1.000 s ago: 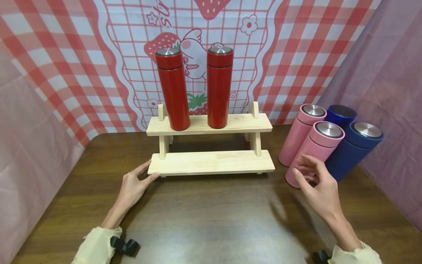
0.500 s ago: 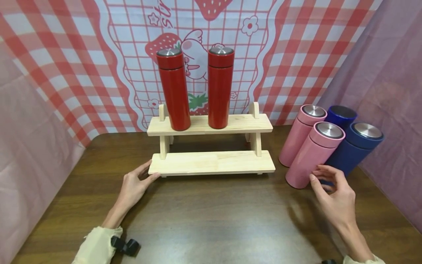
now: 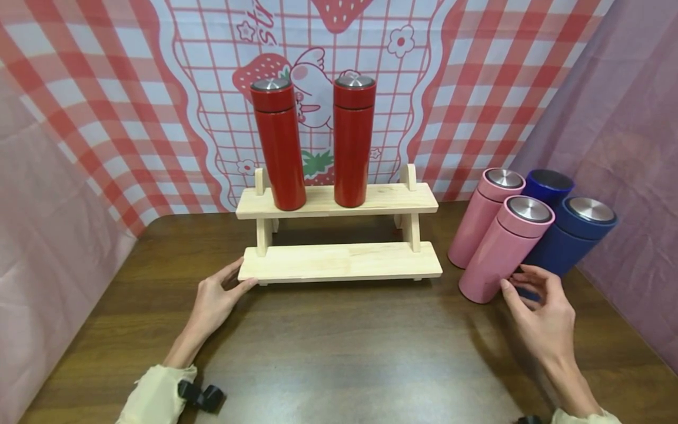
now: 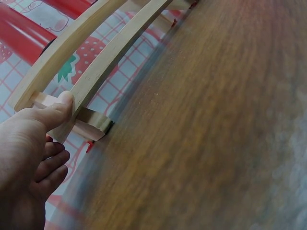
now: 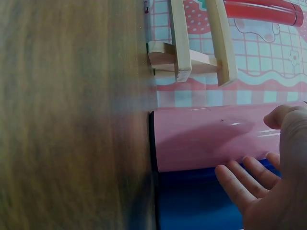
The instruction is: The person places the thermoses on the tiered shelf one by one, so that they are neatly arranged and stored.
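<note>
At the left end of a two-tier wooden display stand (image 3: 339, 262), my left hand (image 3: 212, 303) pinches the lower shelf, thumb at its front corner. The thumb also shows on the shelf edge in the left wrist view, the other fingers below. My right hand (image 3: 548, 321) is beside the front pink thermos (image 3: 498, 256), its loosely bent fingers spread around nothing gripped. In the right wrist view its fingertips lie near the lying-looking pink and blue bottle sides; contact is hard to judge. Two red thermoses, one left (image 3: 279, 156) and one right (image 3: 354, 150), stand on the upper shelf.
Behind the front pink thermos stand another pink thermos (image 3: 479, 221), a bright blue one (image 3: 548, 184) and a dark blue one (image 3: 569, 244), all close together. The brown wooden table (image 3: 339, 347) stretches before the stand. A strawberry-print cloth (image 3: 492, 76) hangs behind.
My right hand has shifted right and down, from in front of the front pink thermos to its right side. The left hand, stand and thermoses stay in place.
</note>
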A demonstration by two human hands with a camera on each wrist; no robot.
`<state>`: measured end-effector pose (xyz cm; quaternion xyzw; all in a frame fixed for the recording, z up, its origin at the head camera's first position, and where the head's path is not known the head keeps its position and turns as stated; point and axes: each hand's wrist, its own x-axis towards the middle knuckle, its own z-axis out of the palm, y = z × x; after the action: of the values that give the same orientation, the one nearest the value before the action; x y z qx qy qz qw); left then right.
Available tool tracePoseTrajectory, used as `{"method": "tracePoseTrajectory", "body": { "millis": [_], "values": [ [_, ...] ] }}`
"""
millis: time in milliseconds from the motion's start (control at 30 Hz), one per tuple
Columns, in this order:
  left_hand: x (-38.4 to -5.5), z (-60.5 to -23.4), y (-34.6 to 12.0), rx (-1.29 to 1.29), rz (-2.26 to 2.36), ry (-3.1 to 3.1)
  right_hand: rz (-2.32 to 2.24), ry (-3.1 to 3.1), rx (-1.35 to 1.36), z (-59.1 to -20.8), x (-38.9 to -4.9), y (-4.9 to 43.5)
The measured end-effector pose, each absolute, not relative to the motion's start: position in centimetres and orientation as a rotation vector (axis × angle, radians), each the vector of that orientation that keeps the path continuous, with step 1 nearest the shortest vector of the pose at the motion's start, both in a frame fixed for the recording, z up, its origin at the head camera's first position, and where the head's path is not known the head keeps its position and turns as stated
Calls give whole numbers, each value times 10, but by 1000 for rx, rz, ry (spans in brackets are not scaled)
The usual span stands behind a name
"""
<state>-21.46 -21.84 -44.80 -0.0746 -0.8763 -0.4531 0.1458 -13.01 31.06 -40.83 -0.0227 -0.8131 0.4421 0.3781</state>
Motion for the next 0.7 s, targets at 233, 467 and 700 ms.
{"method": "tracePoseTrajectory", "body": {
  "millis": [233,467,700],
  "values": [
    [-214,-448,-218,-211,-1312,-2523,1148,-2063,-103,-410,-135,309],
    [-214,-447,-218,-213,-1310,-2527,1174,-2063,-172,-411,-143,307],
    [-214,-447,-219,-215,-1293,-2530,1121,-2074,-191,-410,-146,304]
  ]
}}
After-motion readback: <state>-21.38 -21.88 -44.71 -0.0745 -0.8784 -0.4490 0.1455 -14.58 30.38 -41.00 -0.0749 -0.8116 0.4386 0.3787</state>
